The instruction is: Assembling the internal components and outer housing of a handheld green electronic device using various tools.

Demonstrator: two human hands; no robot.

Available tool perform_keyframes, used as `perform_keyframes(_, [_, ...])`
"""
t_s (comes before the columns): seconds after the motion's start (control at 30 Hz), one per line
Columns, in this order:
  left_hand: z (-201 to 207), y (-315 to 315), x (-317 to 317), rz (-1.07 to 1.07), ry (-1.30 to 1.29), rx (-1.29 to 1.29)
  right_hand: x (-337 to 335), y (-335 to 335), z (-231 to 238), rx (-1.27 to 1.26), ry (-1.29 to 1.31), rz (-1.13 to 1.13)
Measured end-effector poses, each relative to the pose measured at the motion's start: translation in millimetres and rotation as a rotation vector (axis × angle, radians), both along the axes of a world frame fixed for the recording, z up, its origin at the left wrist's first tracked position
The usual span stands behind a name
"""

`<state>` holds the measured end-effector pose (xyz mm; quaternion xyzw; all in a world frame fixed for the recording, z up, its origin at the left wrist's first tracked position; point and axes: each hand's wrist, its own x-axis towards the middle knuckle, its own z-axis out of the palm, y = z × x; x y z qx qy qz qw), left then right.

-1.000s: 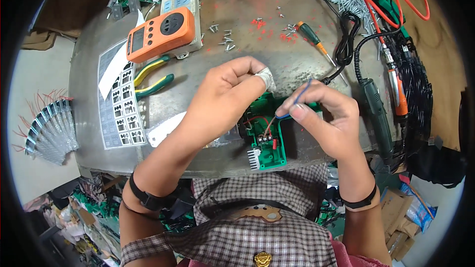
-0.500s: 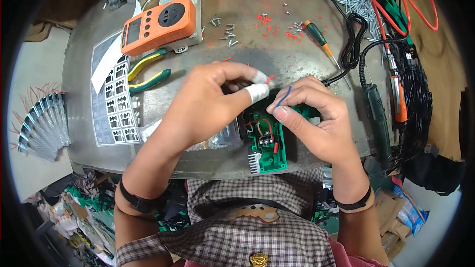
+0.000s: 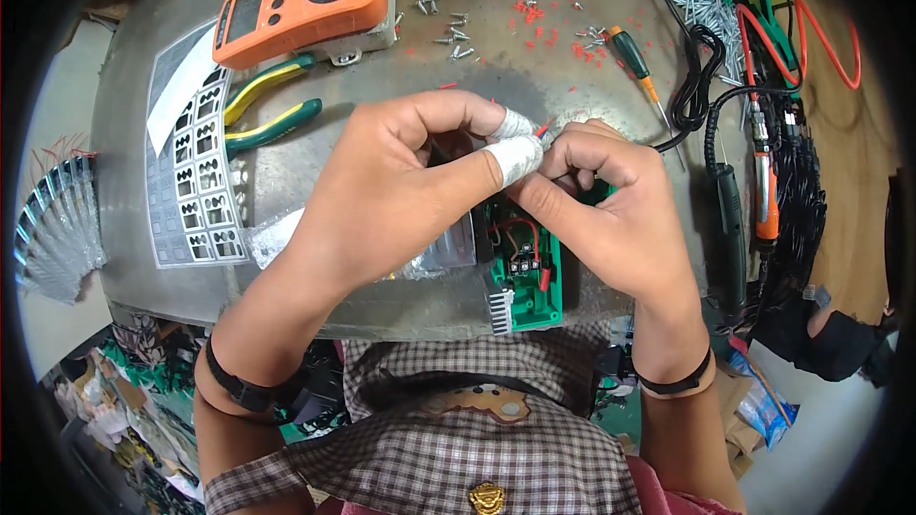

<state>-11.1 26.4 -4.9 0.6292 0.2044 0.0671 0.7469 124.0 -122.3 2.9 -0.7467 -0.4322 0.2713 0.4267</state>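
Red wire tip (image 3: 545, 127), with a trace of blue wire (image 3: 541, 133) against it, showed at the left hand (image 3: 401, 176), pinched between thumb and forefinger in white wraps (image 3: 515, 160). Half a second earlier the two wires stood apart, one per hand; the right hand (image 3: 620, 205) had since closed the gap, its fingers curled in against the left fingertips. Whether those right fingers gripped the blue wire could not be told; the contact was hidden. Green plastic housing (image 3: 551, 308) lay on the bench (image 3: 296, 167), partly covered by the hands, its black terminal block (image 3: 525, 267) and a looped red lead (image 3: 523, 221) in view. Judgement: wires brought together for joining, probably by twisting; no finished joint was visible.
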Motion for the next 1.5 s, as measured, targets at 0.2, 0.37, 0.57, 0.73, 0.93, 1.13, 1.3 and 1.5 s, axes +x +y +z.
perform_keyframes(0.2, [7, -9, -1, 0.031, 0.038, 0.122, -3, -2, 0, 0.004, -0.029, -0.015])
perform_keyframes(0.37, [8, -1, -5, -0.041, -0.157, 0.624, 10, -21, 17, 0.173, -0.361, 0.031])
perform_keyframes(0.57, [25, 14, 11, -0.350, 0.103, 0.108, 38, -21, 24, 0.304, -0.873, 0.419])
perform_keyframes(0.73, [18, -12, 4, -0.175, -0.469, 1.345, 14, -32, 35, -0.286, 1.017, -0.037])
perform_keyframes(0.93, [14, -8, -1, -0.211, -0.476, 1.279, -8, -51, 24, -0.007, -0.296, 0.128])
perform_keyframes(1.13, [10, -15, -4, -0.185, -0.513, 1.387, -21, -48, 26, -0.217, 0.496, -0.054])
perform_keyframes(1.3, [9, -15, -8, -0.207, -0.468, 1.334, -27, -59, 31, -0.269, -0.033, 0.056])
perform_keyframes(1.5, [6, -19, -6, -0.201, -0.489, 1.371, -35, -55, 17, -0.145, 0.111, -0.048])
